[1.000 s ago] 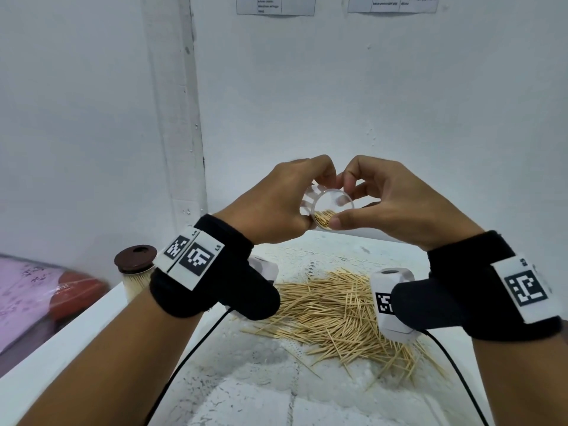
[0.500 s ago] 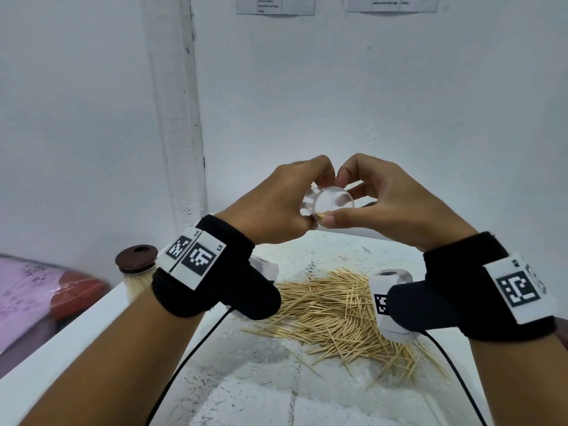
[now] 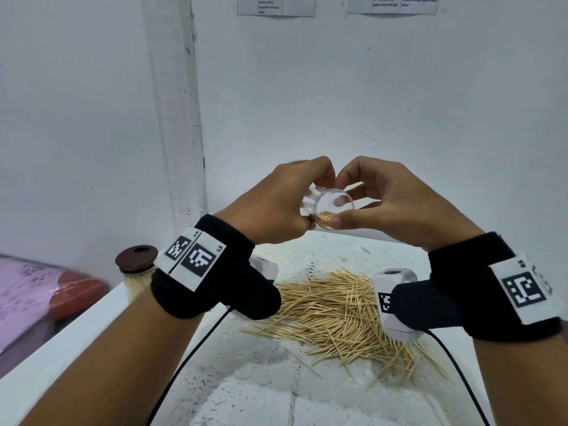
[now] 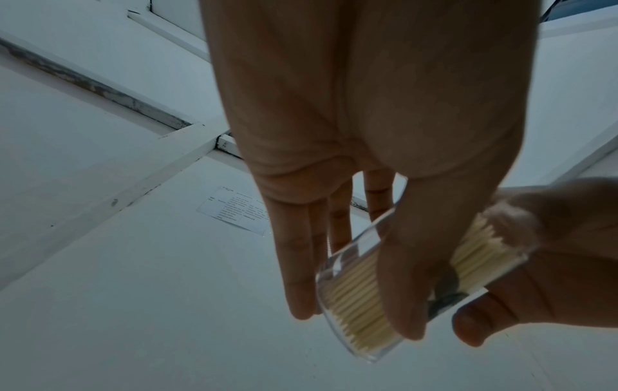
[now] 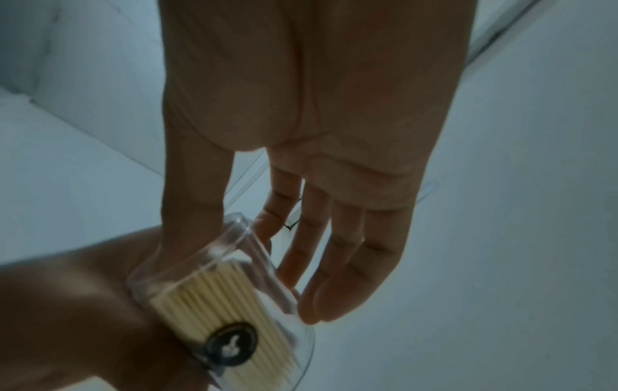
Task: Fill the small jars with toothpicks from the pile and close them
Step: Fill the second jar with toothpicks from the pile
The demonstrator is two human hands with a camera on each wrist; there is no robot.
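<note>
Filling most of the head view, a white wall meets another white wall at a corner marked by a vertical trim strip. Two printed paper sheets are stuck high on the wall, their text too small to read. Below runs a white table with a lacy textured top; its left edge crosses the lower left of the view. Past that edge lies pink floral fabric, with something red beside it.

One loose pile of wooden toothpicks spreads over the middle of the table, reaching toward its right edge. One jar with a dark brown lid, packed with toothpicks, stands upright at the table's left edge, towards the far corner.

Two forearms reach in, each wearing a black wristband with white coded tags and a small white camera with a black cable. Above the table's far side, the left hand and right hand together hold one clear plastic jar, tilted with its open mouth facing the viewer. The left hand's thumb and fingers are curled around the jar's body. The right hand pinches the jar at its open rim between thumb and forefinger, its other fingers loosely extended. A thin layer of toothpicks lies along the jar's lower side, leaving it mostly unfilled. A small round dark sticker shows on the jar in the right wrist view.
</note>
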